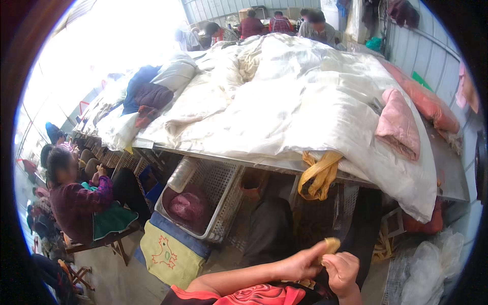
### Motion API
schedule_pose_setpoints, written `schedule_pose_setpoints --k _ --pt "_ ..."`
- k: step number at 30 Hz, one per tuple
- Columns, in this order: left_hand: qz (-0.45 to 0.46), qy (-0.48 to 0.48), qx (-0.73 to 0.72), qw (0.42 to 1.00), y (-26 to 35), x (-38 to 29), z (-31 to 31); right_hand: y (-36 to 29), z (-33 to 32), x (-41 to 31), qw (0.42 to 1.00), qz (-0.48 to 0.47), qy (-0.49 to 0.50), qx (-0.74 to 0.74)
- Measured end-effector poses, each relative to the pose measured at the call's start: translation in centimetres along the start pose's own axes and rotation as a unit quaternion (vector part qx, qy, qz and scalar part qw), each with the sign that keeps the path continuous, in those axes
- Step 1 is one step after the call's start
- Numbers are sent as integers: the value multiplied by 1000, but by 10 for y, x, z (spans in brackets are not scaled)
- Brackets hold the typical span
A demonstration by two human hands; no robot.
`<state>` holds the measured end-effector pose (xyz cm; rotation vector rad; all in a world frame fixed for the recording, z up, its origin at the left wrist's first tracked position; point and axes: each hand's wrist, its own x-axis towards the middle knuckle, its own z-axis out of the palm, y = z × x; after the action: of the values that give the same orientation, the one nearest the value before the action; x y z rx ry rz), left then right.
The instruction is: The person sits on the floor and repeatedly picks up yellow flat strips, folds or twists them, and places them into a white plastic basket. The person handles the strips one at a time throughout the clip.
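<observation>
In the head view my left hand (310, 261) is at the lower middle, closed on a small yellowish piece (332, 246) whose end sticks out above the fingers. My right hand (340, 268) is just beside it, fingers pinched near the lower end of the same piece. What the piece is made of cannot be told. Both hands are above my lap, in front of my red and black patterned clothing (259, 295). Beyond them a yellow cloth strip (320, 175) hangs over the edge of the table.
A large table bears heaped white fabric (267, 99) and a pink padded cloth (398, 124). Beneath its edge stands a plastic basket (225, 202) with a dark red bowl (187, 207). A yellow-green cloth (171, 255) lies before it. A seated person (84, 202) is at left; clear plastic bags (427, 270) lie at right.
</observation>
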<state>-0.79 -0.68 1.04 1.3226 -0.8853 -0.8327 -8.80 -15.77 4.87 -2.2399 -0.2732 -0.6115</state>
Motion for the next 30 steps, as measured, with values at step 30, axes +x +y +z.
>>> schedule_pose_setpoints --k 30 --pt "-232 122 -142 954 -17 10 -13 36 12 -33 923 349 24 162"
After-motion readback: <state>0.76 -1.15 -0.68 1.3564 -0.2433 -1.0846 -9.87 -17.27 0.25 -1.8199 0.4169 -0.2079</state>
